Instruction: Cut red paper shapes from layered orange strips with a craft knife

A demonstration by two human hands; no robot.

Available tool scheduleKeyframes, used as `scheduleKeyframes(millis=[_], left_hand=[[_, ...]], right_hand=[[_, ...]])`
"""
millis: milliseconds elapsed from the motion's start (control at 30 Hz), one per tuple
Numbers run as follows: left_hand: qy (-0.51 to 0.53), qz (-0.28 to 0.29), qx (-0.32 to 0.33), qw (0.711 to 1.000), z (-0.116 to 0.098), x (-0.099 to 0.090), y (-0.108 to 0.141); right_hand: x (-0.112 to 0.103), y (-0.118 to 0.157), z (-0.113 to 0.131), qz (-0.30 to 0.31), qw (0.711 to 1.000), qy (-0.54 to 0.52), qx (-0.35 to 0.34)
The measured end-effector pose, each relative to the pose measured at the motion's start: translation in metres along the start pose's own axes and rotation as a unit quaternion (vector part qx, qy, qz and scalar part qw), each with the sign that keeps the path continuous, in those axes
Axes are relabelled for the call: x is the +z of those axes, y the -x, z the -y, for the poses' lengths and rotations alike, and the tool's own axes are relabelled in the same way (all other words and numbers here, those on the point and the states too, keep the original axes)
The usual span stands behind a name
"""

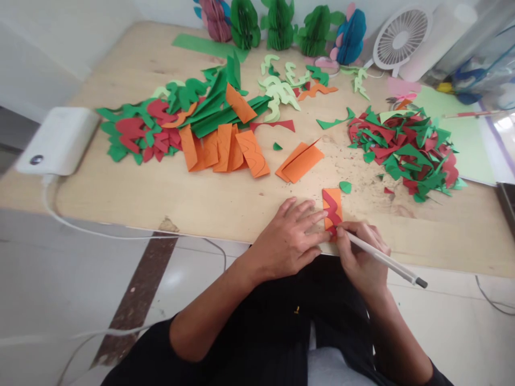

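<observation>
Paper, a red wavy piece [330, 205], lies on an orange strip [337, 195] at the table's [225, 206] near edge. My left hand [293, 233], fingers spread, presses it; my right hand [362, 252] grips a white pen [386, 259]. Should my fingertips slacken, the pen's push could shift the red piece and skew any line. I count one of each; far off, five pleated figures [245, 24], one fan [400, 38].
</observation>
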State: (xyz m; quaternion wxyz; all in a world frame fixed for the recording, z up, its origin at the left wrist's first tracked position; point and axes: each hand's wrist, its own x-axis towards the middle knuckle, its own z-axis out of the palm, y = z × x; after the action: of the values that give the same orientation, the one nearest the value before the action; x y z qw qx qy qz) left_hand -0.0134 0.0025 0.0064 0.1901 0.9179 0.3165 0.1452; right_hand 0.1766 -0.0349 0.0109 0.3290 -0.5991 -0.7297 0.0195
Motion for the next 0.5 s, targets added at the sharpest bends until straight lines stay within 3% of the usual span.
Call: scheduleKeyframes(millis=[500], left_hand=[[0.007, -0.016, 0.007, 1.000, 0.0017, 0.0031, -0.0002]], right_hand=[[0.0003, 0.0011, 0.0025, 0.015, 1.000, -0.013, 0.010]])
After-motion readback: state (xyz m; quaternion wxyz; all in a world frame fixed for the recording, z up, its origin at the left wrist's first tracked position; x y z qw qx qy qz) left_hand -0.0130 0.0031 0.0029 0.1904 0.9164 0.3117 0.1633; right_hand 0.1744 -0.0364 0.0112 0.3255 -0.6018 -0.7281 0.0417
